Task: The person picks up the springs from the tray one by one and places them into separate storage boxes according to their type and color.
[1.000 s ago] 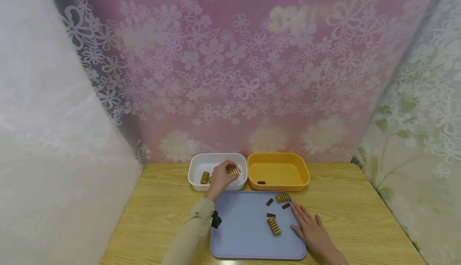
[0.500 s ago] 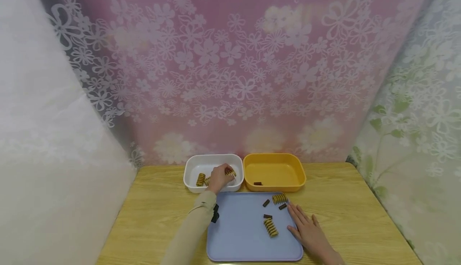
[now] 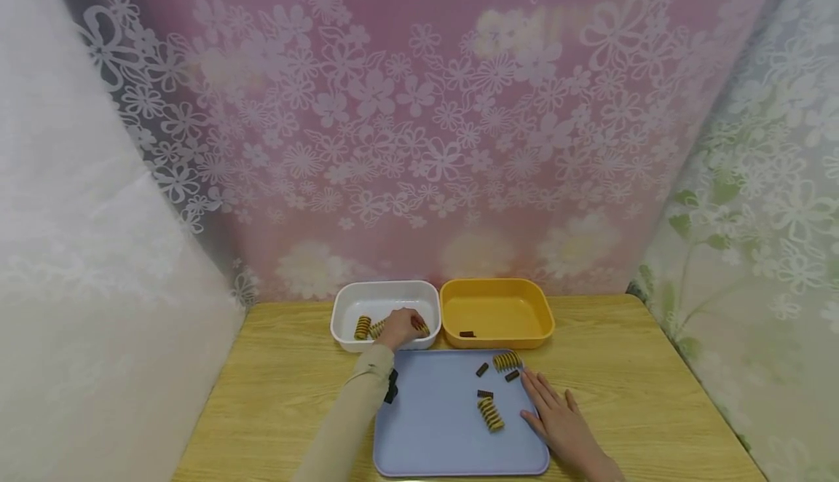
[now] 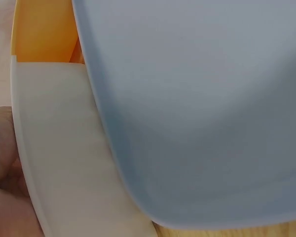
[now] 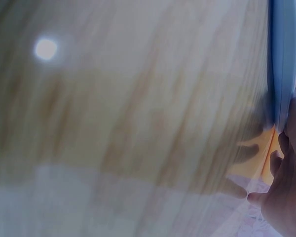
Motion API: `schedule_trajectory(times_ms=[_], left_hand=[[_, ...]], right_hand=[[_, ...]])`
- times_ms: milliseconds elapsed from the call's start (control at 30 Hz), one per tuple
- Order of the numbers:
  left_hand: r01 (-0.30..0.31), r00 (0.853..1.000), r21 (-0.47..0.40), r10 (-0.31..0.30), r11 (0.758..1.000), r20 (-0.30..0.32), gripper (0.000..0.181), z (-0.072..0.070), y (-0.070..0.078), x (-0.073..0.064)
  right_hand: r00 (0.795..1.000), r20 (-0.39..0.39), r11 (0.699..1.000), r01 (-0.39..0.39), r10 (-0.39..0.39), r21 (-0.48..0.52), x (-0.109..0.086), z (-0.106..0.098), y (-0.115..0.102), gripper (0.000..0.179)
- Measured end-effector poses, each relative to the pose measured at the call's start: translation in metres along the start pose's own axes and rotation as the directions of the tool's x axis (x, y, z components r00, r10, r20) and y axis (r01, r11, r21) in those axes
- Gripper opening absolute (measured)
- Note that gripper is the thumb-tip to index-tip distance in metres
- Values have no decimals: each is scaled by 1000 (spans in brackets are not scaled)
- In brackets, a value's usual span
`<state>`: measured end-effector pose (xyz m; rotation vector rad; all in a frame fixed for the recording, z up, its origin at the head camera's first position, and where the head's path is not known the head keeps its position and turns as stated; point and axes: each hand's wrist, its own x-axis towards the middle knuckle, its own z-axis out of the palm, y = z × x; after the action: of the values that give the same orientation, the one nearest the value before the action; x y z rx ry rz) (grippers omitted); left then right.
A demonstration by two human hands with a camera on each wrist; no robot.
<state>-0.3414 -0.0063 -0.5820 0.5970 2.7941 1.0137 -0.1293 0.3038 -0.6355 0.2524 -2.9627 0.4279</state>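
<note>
My left hand (image 3: 401,328) reaches down into the white bin (image 3: 341,322). Its fingers pinch a yellow coil spring (image 3: 422,329) low in the bin's right part, partly covered by the hand. Two more yellow springs (image 3: 363,328) lie to the left in that bin. My right hand (image 3: 562,424) lies flat with fingers spread at the right edge of the blue tray (image 3: 432,431). On the tray are a yellow spring (image 3: 490,415) in the middle right and another yellow spring (image 3: 507,361) at the far right corner, with several small dark ribbed cylinders (image 3: 485,394) near them.
Right beside the white bin stands a yellow bin (image 3: 498,314) with a small dark cylinder (image 3: 467,334) inside. Both bins sit behind the tray on a wooden table (image 3: 275,394). Flowered curtains (image 3: 419,140) close off the back and sides.
My left hand has lowered the yellow spring deeper into the white bin. My right hand stays at the tray's edge. The head view has shifted slightly.
</note>
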Motion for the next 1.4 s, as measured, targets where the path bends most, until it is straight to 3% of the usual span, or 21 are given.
schedule_trajectory(times_ms=[133,267,433,600,733,933,1033,1200,1400], left_hand=[[-4,1000,-15,4,1000,7,22,-1,-3,-1],[-50,995,-106,40,993,-90,15,-3,1,-5],[-128,968,-227,73,965,-238,15,-10,21,-13],[-182,954,-315,91,931,-285,15,-17,42,-26],[-217,941,-336,105,917,-321,13,-15,53,-39],[-249,925,-366,107,897,-366,14,4,61,-57],[-253,925,-398,99,882,-368,15,16,63,-64],[-268,929,-425,116,865,-351,16,36,69,-75],[-249,946,-431,122,867,-301,17,58,79,-86]], right_hand=[[1000,9,1000,-3,3,6,-1,-1,-4,64],[999,30,1000,-13,12,17,-2,-4,-6,65],[999,38,1000,-23,23,20,-5,-6,-6,65],[999,32,1000,-18,18,21,-5,-3,-4,65],[999,29,1000,-16,15,10,-4,1,-1,65],[1000,19,1000,-6,5,14,-3,2,0,65],[1000,5,1000,2,-2,15,-2,2,1,65],[1000,3,1000,2,-2,5,-1,3,3,65],[1000,-4,1000,9,-9,1,2,3,4,65]])
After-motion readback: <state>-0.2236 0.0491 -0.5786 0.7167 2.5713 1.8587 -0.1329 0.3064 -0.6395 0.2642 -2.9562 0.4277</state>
